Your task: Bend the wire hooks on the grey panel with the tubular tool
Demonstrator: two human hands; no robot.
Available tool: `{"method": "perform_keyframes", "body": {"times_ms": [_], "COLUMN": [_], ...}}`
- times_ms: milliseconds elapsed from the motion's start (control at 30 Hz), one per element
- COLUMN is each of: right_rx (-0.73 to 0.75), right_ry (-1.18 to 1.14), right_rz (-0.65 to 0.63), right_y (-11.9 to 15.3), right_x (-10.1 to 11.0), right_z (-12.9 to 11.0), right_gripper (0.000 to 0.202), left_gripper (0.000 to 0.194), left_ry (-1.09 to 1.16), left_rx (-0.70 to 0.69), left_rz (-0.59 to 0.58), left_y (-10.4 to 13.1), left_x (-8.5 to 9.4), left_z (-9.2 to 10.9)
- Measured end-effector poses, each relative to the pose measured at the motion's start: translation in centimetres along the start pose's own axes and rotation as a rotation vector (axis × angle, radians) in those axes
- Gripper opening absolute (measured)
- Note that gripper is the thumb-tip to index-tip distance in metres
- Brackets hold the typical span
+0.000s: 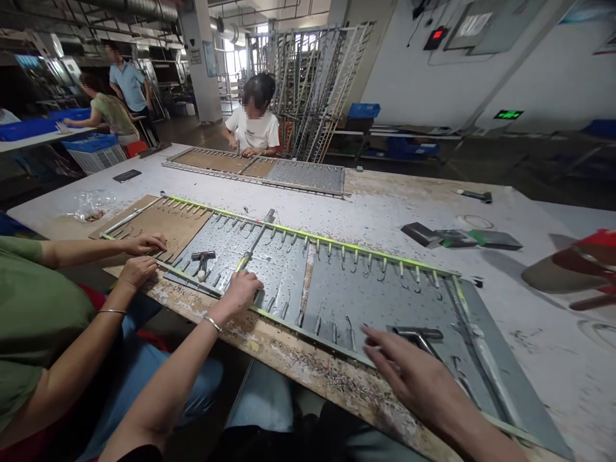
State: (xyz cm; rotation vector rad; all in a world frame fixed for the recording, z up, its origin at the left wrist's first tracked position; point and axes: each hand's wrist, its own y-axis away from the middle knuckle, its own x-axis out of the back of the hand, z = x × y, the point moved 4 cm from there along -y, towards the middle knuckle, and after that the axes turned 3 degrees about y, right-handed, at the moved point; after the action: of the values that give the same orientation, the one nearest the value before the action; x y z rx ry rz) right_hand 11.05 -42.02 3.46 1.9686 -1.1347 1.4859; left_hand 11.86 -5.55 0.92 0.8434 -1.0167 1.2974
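Note:
A long metal rack frame (385, 255) with rows of small hooks lies on the table in front of me, its far rail yellow-green. My left hand (242, 290) has its fingers curled over the near rail where the crossbar (250, 247) meets it; the fingertips are partly hidden. Over the near right part, my right hand (409, 362) is open, fingers stretched towards an upright hook (351, 333), with nothing visible in them. Just beyond it a hammer (423, 335) lies on the grey sheet (366, 298) inside the frame. Another hammer (203, 263) rests left of my left hand.
At my left, a co-worker in a green shirt (43, 321) has both hands on the same frame's left end. Across the table (308, 208), another person works at a second rack (308, 176). Dark blocks (457, 237), a further hammer (476, 196) and a red object (597, 256) stand right.

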Motion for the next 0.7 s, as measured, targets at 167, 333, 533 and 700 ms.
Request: {"method": "perform_keyframes", "body": {"times_ms": [167,333,533,700], "right_rx": [0.356,0.459,0.471,0.466], "right_ry": [-0.094,0.115,0.278,0.312], "right_rz": [-0.256,-0.459,-0.561,-0.651], "right_y": [-5.5,-9.1,-12.2,-13.8], "right_x": [-3.5,-7.4,-9.6,-8.9], "right_z": [-10.0,-14.0,-16.2,-17.2], "right_gripper": [0.037,0.022,0.033,0.035], "left_gripper": [0.033,0.035,0.042,0.047], "left_ry": [0.01,0.084,0.204,0.329], "left_rx": [-0.115,-0.125,-0.134,-0.172], "left_rz": [0.016,0.038,0.077,0.031], "left_y": [0.4,0.5,0.1,-0.3], "left_x": [-1.1,-2.1,-2.2,-1.9], "left_z": [-1.5,-1.5,-2.1,-2.7]}}
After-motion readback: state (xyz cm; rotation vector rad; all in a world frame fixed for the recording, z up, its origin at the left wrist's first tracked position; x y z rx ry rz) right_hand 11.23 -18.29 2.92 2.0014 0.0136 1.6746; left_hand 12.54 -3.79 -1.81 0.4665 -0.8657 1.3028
